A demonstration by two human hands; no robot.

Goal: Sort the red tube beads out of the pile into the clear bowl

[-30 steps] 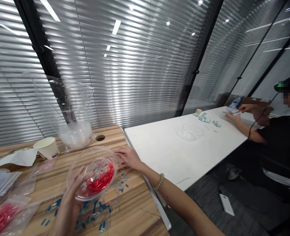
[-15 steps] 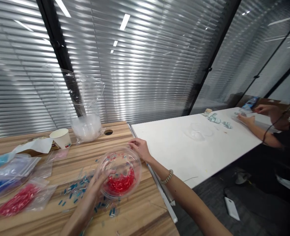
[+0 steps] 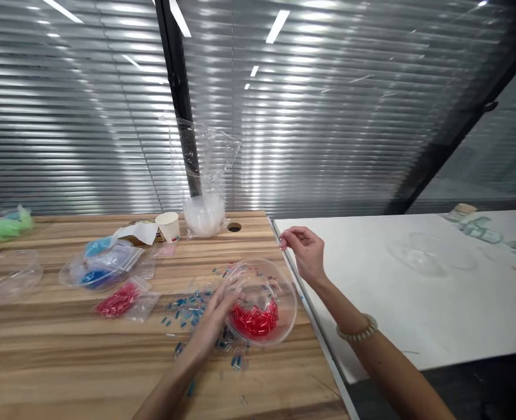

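Observation:
A clear plastic bowl point(image 3: 287, 286) stands tilted on the wooden table, with a heap of small shiny red tube-shaped pieces point(image 3: 256, 319) in its lower side. My left hand point(image 3: 217, 309) is closed on the bowl's left rim. To the bowl's upper right, my right hand point(image 3: 305, 252) is raised near the table's edge, thumb and fingers pinched together. A reddish speck shows at its fingertips, too small to name. Left of and below the bowl, small blue and clear tube-shaped pieces point(image 3: 190, 309) lie scattered, partly hidden by my left hand and forearm.
A bag of pink-red pieces point(image 3: 118, 300), a clear dish with blue bags point(image 3: 98, 274), a paper cup point(image 3: 168, 227) and bagged clear bowls point(image 3: 204, 216) stand to the left and back. A gap separates the white table point(image 3: 371, 297), which bears clear lids point(image 3: 419, 256).
My view has swung left, so the other person is out of sight. My right hand has moved up and away from the bowl's rim; my left hand stays on the bowl.

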